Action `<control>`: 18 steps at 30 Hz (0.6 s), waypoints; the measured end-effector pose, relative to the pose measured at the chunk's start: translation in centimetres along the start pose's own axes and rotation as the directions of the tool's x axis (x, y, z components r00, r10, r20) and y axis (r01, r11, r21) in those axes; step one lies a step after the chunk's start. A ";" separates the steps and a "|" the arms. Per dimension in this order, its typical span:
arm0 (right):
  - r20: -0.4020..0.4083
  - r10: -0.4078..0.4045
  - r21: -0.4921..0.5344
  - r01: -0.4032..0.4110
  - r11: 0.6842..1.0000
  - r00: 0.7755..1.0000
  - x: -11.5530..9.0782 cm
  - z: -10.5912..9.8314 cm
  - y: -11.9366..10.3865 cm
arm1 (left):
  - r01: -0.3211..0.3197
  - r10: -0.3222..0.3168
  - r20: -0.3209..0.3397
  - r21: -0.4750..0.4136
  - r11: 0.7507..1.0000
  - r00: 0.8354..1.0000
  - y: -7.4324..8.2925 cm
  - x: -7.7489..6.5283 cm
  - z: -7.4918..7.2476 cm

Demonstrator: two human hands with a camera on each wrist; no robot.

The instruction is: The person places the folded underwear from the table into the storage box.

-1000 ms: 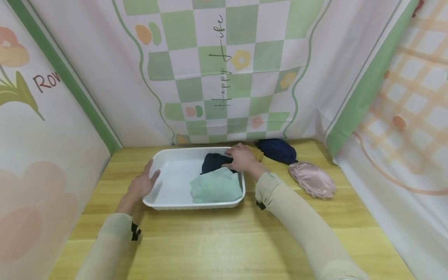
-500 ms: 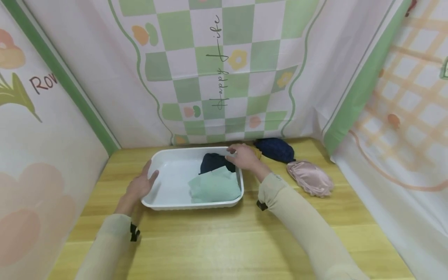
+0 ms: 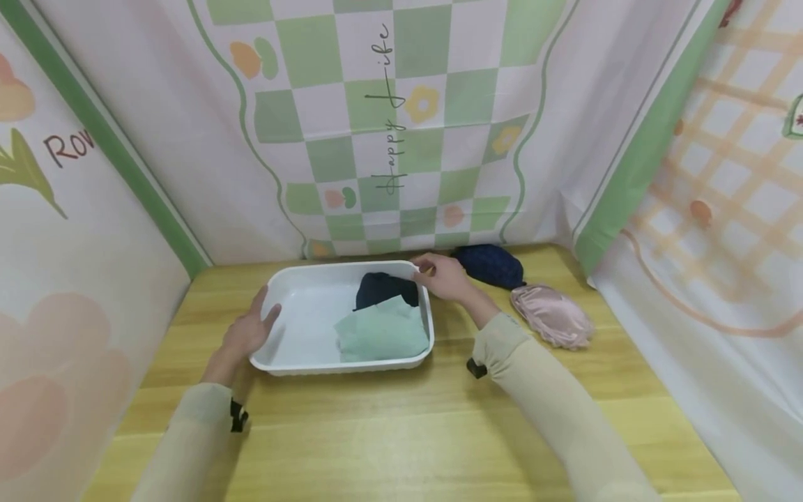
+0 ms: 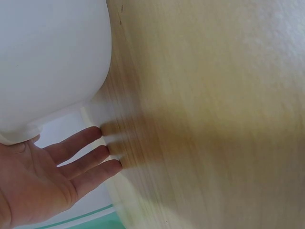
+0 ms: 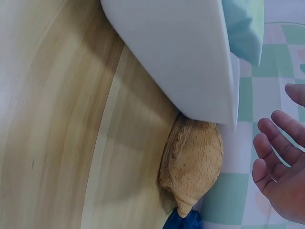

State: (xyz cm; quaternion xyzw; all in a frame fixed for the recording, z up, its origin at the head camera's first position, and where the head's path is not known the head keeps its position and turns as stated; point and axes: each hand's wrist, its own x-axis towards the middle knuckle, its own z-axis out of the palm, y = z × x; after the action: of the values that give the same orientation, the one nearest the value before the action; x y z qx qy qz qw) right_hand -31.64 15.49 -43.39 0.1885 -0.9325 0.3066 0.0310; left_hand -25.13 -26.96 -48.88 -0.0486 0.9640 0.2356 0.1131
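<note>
While the left hand (image 3: 247, 331) holds the near-left end of the white tray (image 3: 301, 322), its thumb over the rim and fingers outside, the right hand (image 3: 448, 277) hovers by the opposite far corner, loosely bent fingers gripping nothing. Below the right hand, at the tray's corner, sits a yellow lacy garment (image 5: 193, 157). Just left of that hand, inside the tray, lies a black cloth (image 3: 383, 287), overlapped by a green cloth (image 3: 383, 331). To its right rest a blue garment (image 3: 489, 266) and, farther off, a pink garment (image 3: 552, 315). Beyond both hands hangs a checked curtain (image 3: 376, 132).
</note>
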 end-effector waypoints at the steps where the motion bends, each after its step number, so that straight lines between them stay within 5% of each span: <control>1: -0.002 -0.001 0.003 0.001 1.000 1.000 -0.1 -0.1 0.1 | -0.001 0.001 -0.002 -0.001 1.000 1.000 0.0 0.0 0.0; 18: -0.002 0.058 0.067 -0.058 0.996 0.998 -2.3 -2.0 2.2 | 0.008 -0.008 0.011 -0.018 1.000 1.000 -0.2 0.4 0.1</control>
State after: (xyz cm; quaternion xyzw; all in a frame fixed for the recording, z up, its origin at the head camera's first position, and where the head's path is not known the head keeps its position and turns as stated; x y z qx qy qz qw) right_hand -30.49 19.04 -43.44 0.1618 -0.9267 0.3388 0.0175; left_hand -25.42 -27.11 -49.17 -0.0522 0.9610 0.2442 0.1190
